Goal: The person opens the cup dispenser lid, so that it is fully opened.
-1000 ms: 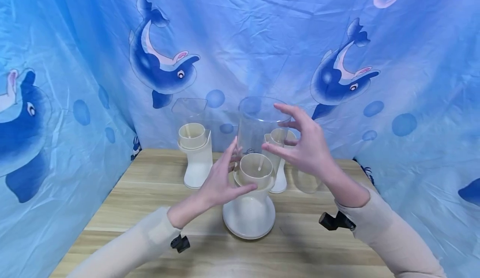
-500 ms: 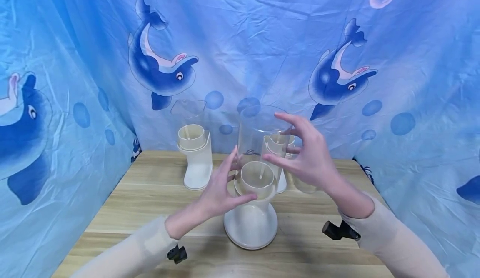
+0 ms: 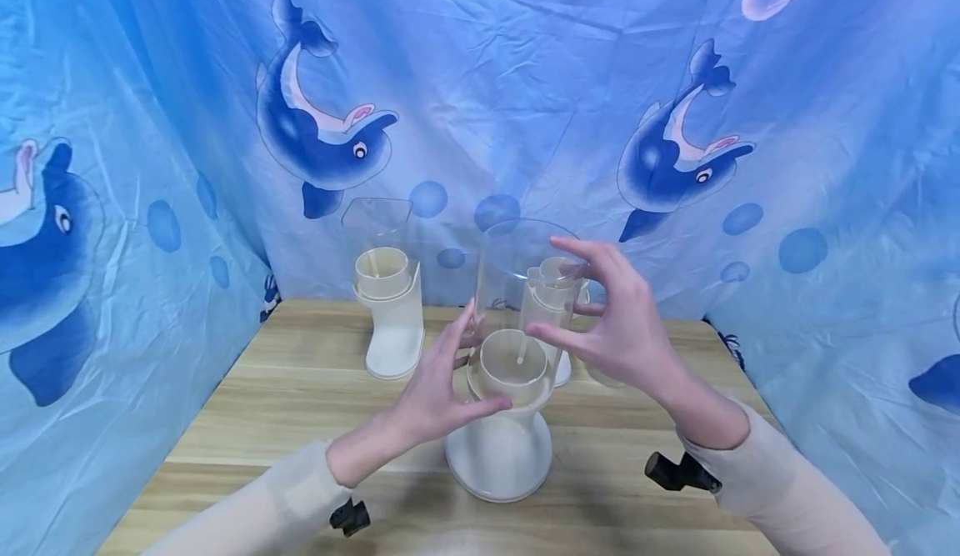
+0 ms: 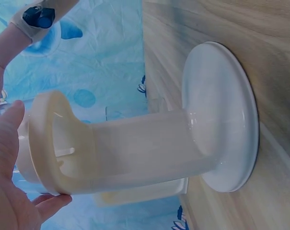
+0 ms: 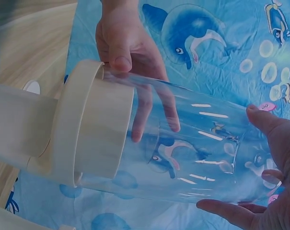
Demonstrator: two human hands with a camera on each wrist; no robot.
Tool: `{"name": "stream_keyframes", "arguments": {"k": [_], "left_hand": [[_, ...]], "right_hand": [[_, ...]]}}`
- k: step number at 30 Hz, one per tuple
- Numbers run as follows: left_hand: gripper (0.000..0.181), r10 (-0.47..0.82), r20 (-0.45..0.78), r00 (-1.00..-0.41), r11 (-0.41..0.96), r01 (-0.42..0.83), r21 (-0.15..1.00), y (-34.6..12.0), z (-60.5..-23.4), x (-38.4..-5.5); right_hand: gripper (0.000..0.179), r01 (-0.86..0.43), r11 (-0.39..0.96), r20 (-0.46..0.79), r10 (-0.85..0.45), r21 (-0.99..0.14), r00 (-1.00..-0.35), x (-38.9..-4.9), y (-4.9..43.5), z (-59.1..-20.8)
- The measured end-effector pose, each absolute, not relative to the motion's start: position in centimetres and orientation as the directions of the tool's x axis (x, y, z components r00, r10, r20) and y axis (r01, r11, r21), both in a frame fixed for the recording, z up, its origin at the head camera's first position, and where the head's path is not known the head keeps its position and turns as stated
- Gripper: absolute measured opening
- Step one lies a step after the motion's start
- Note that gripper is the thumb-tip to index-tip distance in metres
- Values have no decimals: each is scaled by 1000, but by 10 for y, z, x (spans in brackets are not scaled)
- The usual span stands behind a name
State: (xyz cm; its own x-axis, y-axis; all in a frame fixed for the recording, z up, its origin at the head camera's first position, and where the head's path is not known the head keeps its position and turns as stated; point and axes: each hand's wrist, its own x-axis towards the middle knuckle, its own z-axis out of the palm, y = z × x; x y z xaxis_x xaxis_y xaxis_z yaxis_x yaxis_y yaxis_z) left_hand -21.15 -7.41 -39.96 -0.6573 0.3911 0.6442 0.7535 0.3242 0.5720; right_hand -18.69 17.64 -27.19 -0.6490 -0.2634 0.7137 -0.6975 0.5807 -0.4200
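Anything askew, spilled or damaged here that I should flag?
Nothing stands out. The clear cylinder, held between the left hand and right hand, lines up with the white stand, and no crack or spill shows. The rear-left stand is upright too. What lies behind the right hand is too hidden to judge.

The cylinder is colourless, the stand cream-white, the table wood-grained, the backdrop blue with dolphins.
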Motion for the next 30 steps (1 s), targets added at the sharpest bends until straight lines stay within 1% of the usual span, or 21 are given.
{"name": "stream_keyframes", "arguments": {"k": [10, 12, 16, 18, 20, 23, 26, 28, 30], "left_hand": [[133, 369, 645, -669, 330, 744, 582, -72, -405, -206], [132, 368, 656, -659, 324, 752, 573, -71, -407, -204], [127, 363, 699, -617, 281, 787, 549, -72, -410, -206], [126, 361, 715, -599, 236, 800, 552, -75, -410, -212], [126, 378, 716, -588, 157, 802, 576, -78, -410, -220], [123, 434, 701, -566, 6, 780, 626, -84, -407, -235], [116, 496, 702, -511, -142, 750, 646, -87, -404, -249], [112, 518, 716, -468, -197, 749, 632, -87, -403, -254], [110, 527, 731, -434, -218, 762, 610, -87, -402, -255]], "right_hand": [[97, -716, 566, 716, -288, -409, -636, -185, 179, -274], [98, -727, 552, 717, -298, -409, -630, -186, 181, -275], [101, -752, 523, 719, -329, -401, -612, -190, 184, -275], [102, -758, 522, 719, -341, -391, -605, -191, 184, -274], [101, -754, 531, 719, -339, -386, -607, -190, 184, -273], [93, -742, 551, 722, -323, -382, -612, -189, 184, -271], [84, -738, 538, 716, -313, -408, -624, -189, 184, -270], [81, -743, 521, 715, -315, -419, -624, -190, 184, -271], [82, -752, 499, 714, -321, -432, -623, -191, 185, -272]]}}
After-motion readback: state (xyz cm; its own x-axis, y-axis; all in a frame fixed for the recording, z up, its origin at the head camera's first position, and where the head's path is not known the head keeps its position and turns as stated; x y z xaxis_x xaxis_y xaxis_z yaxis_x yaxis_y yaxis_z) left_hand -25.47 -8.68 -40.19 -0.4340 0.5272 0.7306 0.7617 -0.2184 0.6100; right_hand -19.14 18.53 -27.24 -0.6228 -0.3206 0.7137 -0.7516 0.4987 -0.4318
